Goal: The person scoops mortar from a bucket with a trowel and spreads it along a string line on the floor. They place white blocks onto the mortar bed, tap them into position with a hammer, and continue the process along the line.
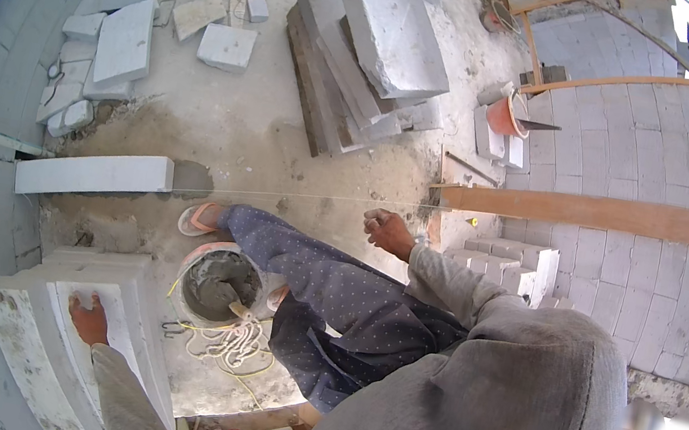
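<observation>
- White block (102, 329) lies at lower left on the wall top; the left hand (87, 318) rests flat on it, fingers spread, gripping nothing.
- Mortar bucket (216, 285) stands just beside the block.
- Right hand (387, 231) is loosely curled near the taut string line (293, 197); whether it pinches the string, I cannot tell.

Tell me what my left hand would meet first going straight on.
The left hand would likely meet only more of the white block it rests on; depth is unclear.
</observation>
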`<control>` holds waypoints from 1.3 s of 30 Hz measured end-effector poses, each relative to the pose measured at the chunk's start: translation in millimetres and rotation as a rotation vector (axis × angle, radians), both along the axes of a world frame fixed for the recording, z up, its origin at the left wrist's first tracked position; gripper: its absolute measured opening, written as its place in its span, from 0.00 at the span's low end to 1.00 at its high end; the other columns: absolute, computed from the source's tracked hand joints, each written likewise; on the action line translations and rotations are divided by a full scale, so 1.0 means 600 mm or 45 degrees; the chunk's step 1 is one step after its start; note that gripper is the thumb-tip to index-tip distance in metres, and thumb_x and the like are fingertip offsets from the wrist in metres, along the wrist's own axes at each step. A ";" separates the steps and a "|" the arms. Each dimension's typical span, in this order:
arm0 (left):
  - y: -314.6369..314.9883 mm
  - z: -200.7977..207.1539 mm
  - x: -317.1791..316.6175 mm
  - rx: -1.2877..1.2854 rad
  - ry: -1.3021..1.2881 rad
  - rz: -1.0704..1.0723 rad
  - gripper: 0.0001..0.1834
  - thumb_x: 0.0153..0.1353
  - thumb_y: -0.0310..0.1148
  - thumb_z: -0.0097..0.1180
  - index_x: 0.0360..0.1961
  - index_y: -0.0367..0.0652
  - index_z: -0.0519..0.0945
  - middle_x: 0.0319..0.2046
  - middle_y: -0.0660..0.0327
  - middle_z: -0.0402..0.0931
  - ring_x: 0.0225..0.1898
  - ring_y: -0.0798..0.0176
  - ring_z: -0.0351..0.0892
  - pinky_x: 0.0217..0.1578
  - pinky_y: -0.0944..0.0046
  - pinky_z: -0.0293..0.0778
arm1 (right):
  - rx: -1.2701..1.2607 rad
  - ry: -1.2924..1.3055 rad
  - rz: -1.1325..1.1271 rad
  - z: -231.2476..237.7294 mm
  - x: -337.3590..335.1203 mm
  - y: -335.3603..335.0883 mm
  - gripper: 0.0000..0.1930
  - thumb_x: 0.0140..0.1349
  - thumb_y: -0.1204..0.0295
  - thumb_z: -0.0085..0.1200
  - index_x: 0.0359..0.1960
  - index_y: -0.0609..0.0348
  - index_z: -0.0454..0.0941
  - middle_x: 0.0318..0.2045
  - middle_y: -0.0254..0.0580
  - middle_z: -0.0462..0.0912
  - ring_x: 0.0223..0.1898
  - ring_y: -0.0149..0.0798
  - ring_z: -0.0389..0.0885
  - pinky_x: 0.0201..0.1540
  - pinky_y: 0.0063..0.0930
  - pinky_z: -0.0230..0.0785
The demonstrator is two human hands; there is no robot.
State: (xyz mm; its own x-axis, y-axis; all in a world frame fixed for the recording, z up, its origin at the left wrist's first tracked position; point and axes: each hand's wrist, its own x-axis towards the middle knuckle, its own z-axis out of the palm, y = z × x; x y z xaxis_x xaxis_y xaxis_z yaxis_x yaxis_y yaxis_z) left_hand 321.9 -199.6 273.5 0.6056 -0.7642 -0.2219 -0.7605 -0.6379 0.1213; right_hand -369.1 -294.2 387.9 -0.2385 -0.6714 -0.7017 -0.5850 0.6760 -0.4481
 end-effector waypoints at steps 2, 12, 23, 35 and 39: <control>0.009 0.015 -0.057 0.040 0.188 -0.040 0.34 0.61 0.44 0.63 0.59 0.24 0.74 0.62 0.38 0.70 0.64 0.40 0.70 0.64 0.52 0.67 | 0.035 0.656 0.435 0.035 -0.138 0.089 0.18 0.61 0.62 0.50 0.44 0.63 0.84 0.41 0.55 0.86 0.44 0.55 0.86 0.49 0.43 0.78; 0.333 0.148 -0.713 0.570 1.365 -0.198 0.36 0.63 0.48 0.62 0.62 0.27 0.72 0.60 0.36 0.72 0.65 0.40 0.69 0.66 0.52 0.63 | 0.698 0.224 1.365 0.040 -0.356 0.422 0.18 0.66 0.61 0.46 0.45 0.55 0.86 0.48 0.53 0.85 0.51 0.53 0.83 0.54 0.42 0.75; 0.271 0.215 -0.915 0.728 0.957 -0.388 0.48 0.58 0.54 0.65 0.72 0.39 0.60 0.71 0.33 0.50 0.72 0.33 0.53 0.68 0.45 0.59 | 0.627 0.439 1.188 -0.150 -0.592 0.392 0.17 0.68 0.63 0.45 0.40 0.58 0.86 0.41 0.50 0.87 0.47 0.53 0.85 0.51 0.47 0.78; 0.171 0.168 -1.037 1.117 0.397 -0.404 0.32 0.58 0.53 0.64 0.63 0.55 0.75 0.66 0.53 0.61 0.66 0.41 0.63 0.57 0.37 0.71 | 0.541 0.805 0.072 -0.779 -0.923 0.504 0.41 0.60 0.52 0.61 0.63 0.78 0.66 0.60 0.68 0.74 0.63 0.59 0.73 0.65 0.44 0.66; 0.165 0.168 -1.045 1.202 0.381 -0.381 0.31 0.58 0.52 0.64 0.62 0.55 0.75 0.67 0.53 0.61 0.67 0.43 0.63 0.58 0.37 0.70 | 0.512 0.830 0.176 -0.868 -0.931 0.525 0.38 0.61 0.53 0.59 0.61 0.77 0.68 0.58 0.68 0.75 0.61 0.61 0.74 0.63 0.45 0.68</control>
